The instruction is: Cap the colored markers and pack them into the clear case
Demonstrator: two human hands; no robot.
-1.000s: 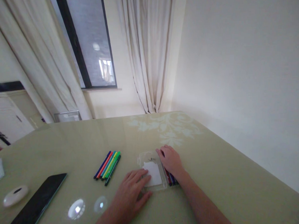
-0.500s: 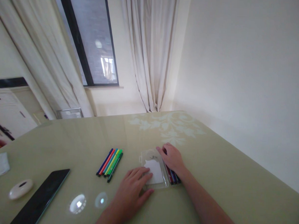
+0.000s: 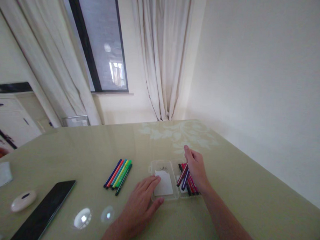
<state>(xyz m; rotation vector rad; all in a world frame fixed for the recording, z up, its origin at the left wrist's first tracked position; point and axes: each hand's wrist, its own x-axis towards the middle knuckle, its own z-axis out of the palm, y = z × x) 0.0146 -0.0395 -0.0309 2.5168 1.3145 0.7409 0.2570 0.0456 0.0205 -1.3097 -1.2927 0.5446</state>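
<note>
A clear plastic pen case [image 3: 174, 183] lies opened out flat on the table, a white paper slip [image 3: 163, 183] in its left half. My left hand [image 3: 144, 194] rests at that half's left edge, fingers stretched out and thumb apart, touching it. Over the right half, my right hand [image 3: 196, 166] is closed around two felt-tip pens [image 3: 183, 177], one dark red and one blue-purple, slanting down to the left. Beneath them several red and dark felt-tip pens [image 3: 192, 186] lie in the case. Farther left, several coloured felt-tip pens [image 3: 118, 174] lie side by side.
A black tablet or phone [image 3: 45, 208] lies at the table's left, beside a white oval object [image 3: 24, 201] and a white cloth or paper [image 3: 0, 176]. The table [image 3: 96, 145] meets a white wall [image 3: 261, 85] on the right. Curtains [image 3: 164, 64] hang behind.
My right hand has risen slightly and moved right, lifting two felt-tip pens at a slant. The case's right half and its pens now show more. My left hand stays nearly still.
</note>
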